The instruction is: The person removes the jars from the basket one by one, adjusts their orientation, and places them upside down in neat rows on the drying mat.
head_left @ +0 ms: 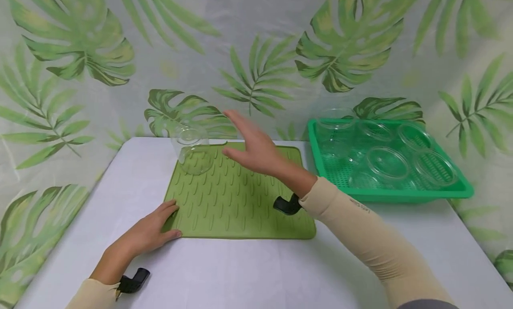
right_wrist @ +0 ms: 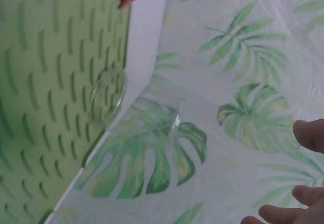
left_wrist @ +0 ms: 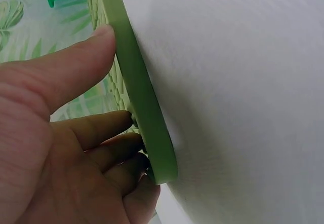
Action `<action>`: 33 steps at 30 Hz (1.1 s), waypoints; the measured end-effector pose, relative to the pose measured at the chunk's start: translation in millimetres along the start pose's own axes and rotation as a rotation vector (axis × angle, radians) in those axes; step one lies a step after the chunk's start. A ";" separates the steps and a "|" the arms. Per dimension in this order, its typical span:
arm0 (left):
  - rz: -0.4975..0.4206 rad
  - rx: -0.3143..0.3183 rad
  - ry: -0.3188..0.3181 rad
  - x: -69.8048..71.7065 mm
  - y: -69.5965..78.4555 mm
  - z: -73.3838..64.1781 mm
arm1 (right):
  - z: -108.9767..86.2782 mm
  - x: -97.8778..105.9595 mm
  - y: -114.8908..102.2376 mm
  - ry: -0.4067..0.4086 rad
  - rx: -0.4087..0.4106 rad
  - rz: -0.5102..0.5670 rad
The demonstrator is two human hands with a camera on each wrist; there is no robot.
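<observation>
A clear plastic cup (head_left: 196,160) stands at the back left of a green ridged mat (head_left: 240,211); it also shows faintly in the right wrist view. My left hand (head_left: 150,229) rests at the mat's front left corner. In the left wrist view its thumb (left_wrist: 96,51) and fingertips touch the mat's edge (left_wrist: 142,102), spread apart. My right hand (head_left: 256,148) hovers over the back of the mat, to the right of the cup. Its fingers are extended with nothing held, and a gap separates them from the cup.
A green perforated basket (head_left: 392,194) stands at the back right, with several clear cups (head_left: 388,163) in it. The white table (head_left: 248,273) ends at a leaf-patterned sheet (head_left: 264,15) behind. Each wrist carries a black mount (head_left: 135,280).
</observation>
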State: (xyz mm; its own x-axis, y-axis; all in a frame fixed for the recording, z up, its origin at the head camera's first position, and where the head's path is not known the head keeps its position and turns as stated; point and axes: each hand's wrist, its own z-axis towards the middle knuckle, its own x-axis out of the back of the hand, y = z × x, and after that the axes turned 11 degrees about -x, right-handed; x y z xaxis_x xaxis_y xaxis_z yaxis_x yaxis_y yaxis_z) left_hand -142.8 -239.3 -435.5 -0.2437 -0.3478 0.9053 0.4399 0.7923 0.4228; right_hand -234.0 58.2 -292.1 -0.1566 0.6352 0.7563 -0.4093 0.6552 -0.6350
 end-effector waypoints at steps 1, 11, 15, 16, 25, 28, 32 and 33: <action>-0.004 0.002 -0.002 0.2 0.7 0.4 | -5.7 4.9 2.8 0.000 0.012 -0.011; -0.031 0.016 -0.007 0.2 0.9 2.0 | -57.1 36.6 31.7 0.083 0.084 0.003; -0.040 0.018 -0.009 -0.3 1.6 2.7 | -80.2 47.3 45.3 0.108 0.073 0.018; -0.040 0.019 -0.010 -0.3 1.7 2.4 | -86.2 49.7 48.9 0.111 0.061 0.012; -0.035 0.011 0.004 -2.1 0.9 -0.7 | -139.0 68.9 92.3 0.267 0.036 0.003; -0.032 0.021 0.000 -1.8 1.6 -0.3 | -155.5 74.5 109.8 0.284 0.007 0.024; -0.021 0.029 -0.004 -0.4 1.3 -0.3 | -169.9 79.0 127.8 0.289 -0.021 0.042; -0.016 0.030 -0.004 0.0 1.0 -0.5 | -172.1 79.6 131.0 0.292 -0.027 0.034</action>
State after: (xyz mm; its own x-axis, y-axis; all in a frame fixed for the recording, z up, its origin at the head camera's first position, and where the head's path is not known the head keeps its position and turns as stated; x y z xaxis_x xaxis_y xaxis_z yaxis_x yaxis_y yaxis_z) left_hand -141.9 -238.8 -435.1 -0.2538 -0.3585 0.8984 0.4100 0.8013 0.4356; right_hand -145.4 264.9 -342.2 0.0970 0.7454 0.6595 -0.3837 0.6394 -0.6663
